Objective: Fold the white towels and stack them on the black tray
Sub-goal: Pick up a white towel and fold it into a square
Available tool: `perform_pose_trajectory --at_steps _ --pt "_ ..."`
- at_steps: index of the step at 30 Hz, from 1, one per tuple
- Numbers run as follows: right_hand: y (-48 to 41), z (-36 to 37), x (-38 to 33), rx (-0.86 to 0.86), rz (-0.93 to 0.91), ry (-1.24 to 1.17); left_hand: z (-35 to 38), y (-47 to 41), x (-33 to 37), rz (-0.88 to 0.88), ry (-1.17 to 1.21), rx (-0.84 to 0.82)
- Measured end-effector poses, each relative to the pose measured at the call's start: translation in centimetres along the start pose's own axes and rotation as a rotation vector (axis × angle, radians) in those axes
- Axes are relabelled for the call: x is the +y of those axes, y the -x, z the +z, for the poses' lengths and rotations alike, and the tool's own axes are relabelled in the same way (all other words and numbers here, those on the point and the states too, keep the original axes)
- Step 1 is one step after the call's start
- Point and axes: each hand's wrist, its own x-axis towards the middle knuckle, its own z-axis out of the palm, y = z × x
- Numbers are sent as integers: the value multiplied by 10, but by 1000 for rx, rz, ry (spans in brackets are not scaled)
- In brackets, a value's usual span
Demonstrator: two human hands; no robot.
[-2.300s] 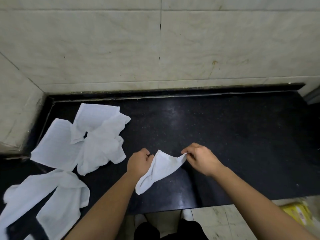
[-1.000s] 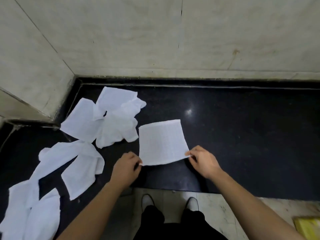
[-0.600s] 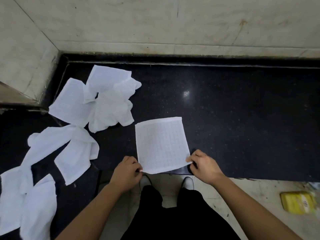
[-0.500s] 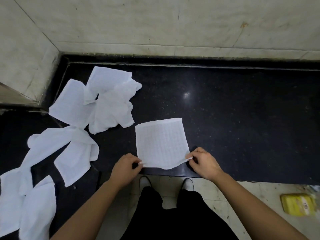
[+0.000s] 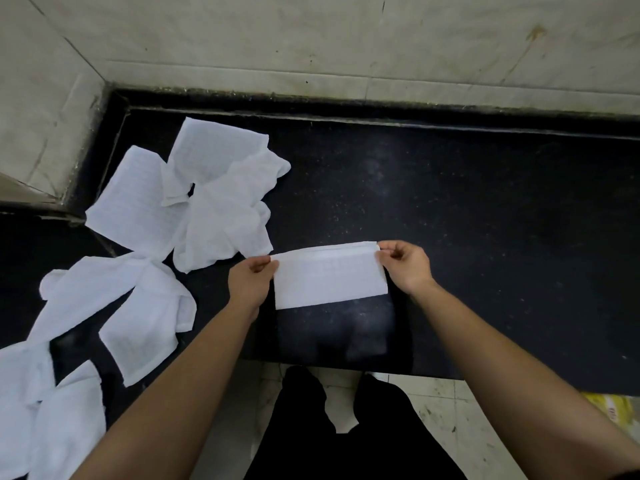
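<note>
Bench of black speckled stone fills the view below a pale tiled wall. Unfolded white towels sprawl across its left part. Near the front edge lies a folded towel, its far corners pinched by the left hand and right hand.

Both forearms bare, extended forward from the bottom edge of the view, converging slightly toward centre. Left hand: palm turned inward, thumb on top, fingers curled and pinched together at the tips. Right hand: back of hand facing up and to the right, fingers curled, thumb and forefinger pinched at the far left of the hand. Hands level with each other, apart, wrists straight. Dark-trousered legs visible below, between the arms.
</note>
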Motion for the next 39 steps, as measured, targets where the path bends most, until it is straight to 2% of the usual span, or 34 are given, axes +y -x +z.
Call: perform_pose_trajectory --at_steps 9,13,16,19,21,22,25,28,35,39 --pt "-12 12 -10 37 0 92 6 -19 -7 33 -115 48" --pt "-10 12 -12 41 -26 196 6 -16 -5 111 -255 29" --pt "0 11 -12 117 -159 409 4 -5 -9 329 -463 90" --pt "15 14 -6 155 -487 721 4 2 -20 783 -764 138" --pt "23 23 -5 99 -673 892 9 0 -24 1009 -889 98" --pt "25 30 -7 30 -697 936 12 0 -24 1047 -924 58" --pt "25 57 -10 -150 -679 1044 21 -4 -23 973 -1088 -103" --pt "15 72 5 -214 -683 1167 25 -12 -32 878 -1251 -198" --pt "19 38 52 -143 -691 1255 32 13 -62 804 -1313 -194" --pt "21 22 62 -173 -675 1296 32 19 -65 781 -1298 -204"
